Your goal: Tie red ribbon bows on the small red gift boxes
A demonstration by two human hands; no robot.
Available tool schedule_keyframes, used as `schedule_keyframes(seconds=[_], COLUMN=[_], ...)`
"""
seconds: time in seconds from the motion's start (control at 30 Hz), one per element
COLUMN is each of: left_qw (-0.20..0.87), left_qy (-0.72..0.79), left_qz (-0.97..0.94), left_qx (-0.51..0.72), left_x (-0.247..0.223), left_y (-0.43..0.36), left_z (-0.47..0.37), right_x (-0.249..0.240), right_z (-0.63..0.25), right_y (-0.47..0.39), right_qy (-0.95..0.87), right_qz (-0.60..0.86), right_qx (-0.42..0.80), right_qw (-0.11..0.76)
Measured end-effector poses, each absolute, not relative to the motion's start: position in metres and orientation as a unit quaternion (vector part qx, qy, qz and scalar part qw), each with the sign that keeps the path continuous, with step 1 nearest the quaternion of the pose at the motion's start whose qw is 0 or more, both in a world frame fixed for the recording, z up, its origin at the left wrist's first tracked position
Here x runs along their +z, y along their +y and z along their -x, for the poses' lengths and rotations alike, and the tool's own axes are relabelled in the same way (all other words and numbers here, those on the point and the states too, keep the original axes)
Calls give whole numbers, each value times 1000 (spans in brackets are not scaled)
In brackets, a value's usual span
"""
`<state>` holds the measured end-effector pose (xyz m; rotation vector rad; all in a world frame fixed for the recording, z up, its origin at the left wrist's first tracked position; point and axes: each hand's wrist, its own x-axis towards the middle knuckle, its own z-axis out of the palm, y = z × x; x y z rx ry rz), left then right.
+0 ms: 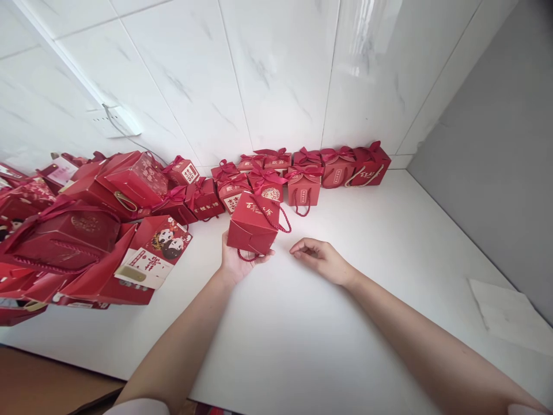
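A red gift box (253, 227) with gold lettering and twisted dark-red cord handles is tilted above the white table. My left hand (233, 262) holds it from below and the side, with one cord loop hanging near the fingers. To the right of the box, apart from it, my right hand (322, 259) is held over the table with its fingers curled and thumb near the fingertips. I make out nothing between those fingers. Behind the held box stands a row of red gift boxes (305, 187), many tied with ribbon bows.
A heap of red boxes (86, 230) takes up the left side, with a panda-printed box (173, 239) at its edge. The tiled wall (280, 75) bounds the back, and a grey panel (488, 144) the right. White paper (510, 314) lies at right on the white table (276, 346).
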<state>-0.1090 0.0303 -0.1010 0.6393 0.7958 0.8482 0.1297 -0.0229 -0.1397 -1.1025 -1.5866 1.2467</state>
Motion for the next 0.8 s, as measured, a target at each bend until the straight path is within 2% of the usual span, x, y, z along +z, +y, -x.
schedule_keyframes(seconds=[0.37,0.8], left_qw=[789,819], left_qy=[380,316], left_qz=[-277,-283], left_qx=[396,386], left_x=[-101,-97], left_y=[31,30], left_z=[108,107], right_x=[-141,-141], right_z=[-129,-129], right_y=[-23,-23], right_qy=[-634,-644], right_qz=[438,440], right_qx=[491,477], right_qw=[407,405])
